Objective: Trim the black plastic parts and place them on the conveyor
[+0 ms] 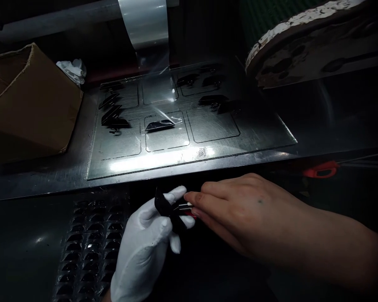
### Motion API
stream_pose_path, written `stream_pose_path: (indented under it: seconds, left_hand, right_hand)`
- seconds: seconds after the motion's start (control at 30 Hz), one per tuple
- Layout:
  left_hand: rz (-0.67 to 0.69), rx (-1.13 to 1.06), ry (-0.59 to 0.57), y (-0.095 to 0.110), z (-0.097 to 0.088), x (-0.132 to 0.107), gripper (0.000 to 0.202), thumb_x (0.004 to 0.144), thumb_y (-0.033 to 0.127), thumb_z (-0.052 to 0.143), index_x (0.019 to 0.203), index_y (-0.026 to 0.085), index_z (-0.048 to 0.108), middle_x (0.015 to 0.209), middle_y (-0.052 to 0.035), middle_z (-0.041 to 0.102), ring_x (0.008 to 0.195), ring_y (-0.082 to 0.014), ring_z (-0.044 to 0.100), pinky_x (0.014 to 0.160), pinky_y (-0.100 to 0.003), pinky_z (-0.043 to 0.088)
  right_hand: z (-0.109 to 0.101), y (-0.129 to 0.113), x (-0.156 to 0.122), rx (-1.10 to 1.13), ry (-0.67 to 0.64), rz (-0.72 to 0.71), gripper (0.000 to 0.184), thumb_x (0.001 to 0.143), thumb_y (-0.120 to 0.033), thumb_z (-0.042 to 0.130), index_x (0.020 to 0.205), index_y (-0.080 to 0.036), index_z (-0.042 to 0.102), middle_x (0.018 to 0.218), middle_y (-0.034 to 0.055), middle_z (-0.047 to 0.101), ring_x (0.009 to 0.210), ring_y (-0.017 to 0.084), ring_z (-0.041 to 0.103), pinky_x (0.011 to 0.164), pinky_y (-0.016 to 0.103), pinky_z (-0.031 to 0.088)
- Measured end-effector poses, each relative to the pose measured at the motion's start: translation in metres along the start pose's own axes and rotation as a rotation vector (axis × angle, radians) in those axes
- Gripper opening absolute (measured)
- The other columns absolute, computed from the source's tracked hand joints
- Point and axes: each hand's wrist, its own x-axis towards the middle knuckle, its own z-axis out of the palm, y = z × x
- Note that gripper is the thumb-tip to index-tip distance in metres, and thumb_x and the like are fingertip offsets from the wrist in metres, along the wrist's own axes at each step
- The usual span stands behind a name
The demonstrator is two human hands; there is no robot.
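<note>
My left hand [145, 243], in a white glove, is closed around a small glossy black piece [163, 203] in front of the bench edge. Bare and coming in from the right, my right hand [236, 205] pinches a slim tool with thin metal prongs [185, 206] and a bit of red beside them. The prongs reach toward the black piece; whether they touch it I cannot tell. On the bench above lies a clear sheet [214, 144] marked with rounded rectangles. A black curved piece [160, 125] under clear film rests in a middle rectangle.
More black pieces [115, 121] lie on the sheet's left and right. A clear tray [90, 251] of black pieces is at lower left. A cardboard box [34, 109] stands left. Clear film [148, 25] hangs behind; a large round object [302, 54] and red handle [321, 170] are right.
</note>
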Motion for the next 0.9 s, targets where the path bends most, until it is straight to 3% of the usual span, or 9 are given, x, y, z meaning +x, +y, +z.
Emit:
stream_pose_path:
  seconds: [0.17, 0.3, 0.33, 0.4, 0.5, 0.57, 0.7, 0.9]
  left_hand:
    - [0.009, -0.015, 0.029, -0.002, 0.006, 0.002, 0.029, 0.091, 0.037, 0.074, 0.118, 0.026, 0.077, 0.129, -0.0124, 0.075, 0.084, -0.0187, 0.075, 0.056, -0.018, 0.053]
    - [0.007, -0.073, 0.104, -0.002, 0.007, 0.003, 0.026, 0.089, 0.033, 0.077, 0.115, 0.027, 0.076, 0.124, -0.0078, 0.078, 0.053, -0.0052, 0.064, 0.077, -0.029, 0.064]
    - [-0.008, -0.084, 0.118, -0.002, 0.006, 0.003, 0.027, 0.088, 0.032, 0.078, 0.115, 0.027, 0.076, 0.120, -0.0072, 0.080, 0.056, -0.0067, 0.067, 0.076, -0.028, 0.064]
    - [-0.031, -0.113, 0.135, -0.002, 0.005, 0.003, 0.026, 0.089, 0.030, 0.077, 0.115, 0.026, 0.075, 0.112, -0.0074, 0.082, 0.078, -0.0149, 0.076, 0.072, -0.023, 0.063]
    - [-0.019, -0.171, 0.151, -0.005, 0.002, 0.003, 0.025, 0.093, 0.028, 0.073, 0.119, 0.025, 0.072, 0.109, -0.0094, 0.083, 0.106, -0.0214, 0.076, 0.094, -0.030, 0.062]
    - [-0.024, -0.208, 0.153, -0.006, 0.001, 0.002, 0.025, 0.095, 0.028, 0.071, 0.120, 0.027, 0.071, 0.108, -0.0083, 0.083, 0.108, -0.0204, 0.076, 0.101, -0.031, 0.059]
    - [-0.034, -0.256, 0.154, -0.009, -0.001, 0.003, 0.024, 0.096, 0.027, 0.069, 0.120, 0.028, 0.071, 0.110, -0.0048, 0.082, 0.105, -0.0184, 0.077, 0.100, -0.030, 0.059]
    - [0.021, -0.265, 0.141, -0.011, 0.003, 0.005, 0.023, 0.095, 0.025, 0.070, 0.118, 0.025, 0.073, 0.109, -0.0066, 0.083, 0.103, -0.0199, 0.078, 0.098, -0.031, 0.061]
  right_hand:
    - [0.003, 0.004, -0.005, -0.005, -0.051, 0.016, 0.023, 0.101, -0.022, 0.058, 0.122, -0.027, 0.065, 0.085, -0.0041, 0.067, 0.064, 0.015, 0.061, 0.053, 0.032, 0.028]
    - [0.003, 0.006, -0.006, -0.018, -0.092, 0.027, 0.019, 0.096, -0.018, 0.062, 0.112, -0.026, 0.068, 0.080, -0.0047, 0.065, 0.062, 0.015, 0.060, 0.053, 0.031, 0.028]
    - [0.003, 0.006, -0.006, -0.021, -0.097, 0.029, 0.017, 0.095, -0.016, 0.063, 0.109, -0.025, 0.068, 0.080, -0.0045, 0.065, 0.062, 0.015, 0.059, 0.053, 0.031, 0.029]
    - [0.003, 0.006, -0.005, -0.026, -0.096, 0.034, 0.015, 0.093, -0.014, 0.064, 0.103, -0.024, 0.068, 0.079, -0.0038, 0.065, 0.062, 0.015, 0.058, 0.053, 0.031, 0.030]
    - [0.004, 0.006, -0.006, -0.028, -0.074, 0.028, 0.012, 0.093, -0.013, 0.063, 0.100, -0.022, 0.067, 0.079, -0.0028, 0.064, 0.062, 0.015, 0.058, 0.054, 0.031, 0.030]
    - [0.006, 0.006, -0.008, -0.016, -0.068, 0.025, 0.011, 0.095, -0.014, 0.062, 0.101, -0.022, 0.067, 0.080, -0.0028, 0.064, 0.063, 0.015, 0.057, 0.055, 0.031, 0.030]
    - [0.011, 0.005, -0.015, -0.003, -0.083, 0.034, 0.016, 0.096, -0.013, 0.061, 0.107, -0.024, 0.065, 0.082, -0.0038, 0.064, 0.064, 0.015, 0.055, 0.056, 0.031, 0.028]
    - [0.012, 0.002, -0.019, 0.000, -0.105, 0.045, 0.017, 0.095, -0.011, 0.061, 0.106, -0.024, 0.063, 0.083, -0.0045, 0.063, 0.063, 0.015, 0.053, 0.054, 0.032, 0.025]
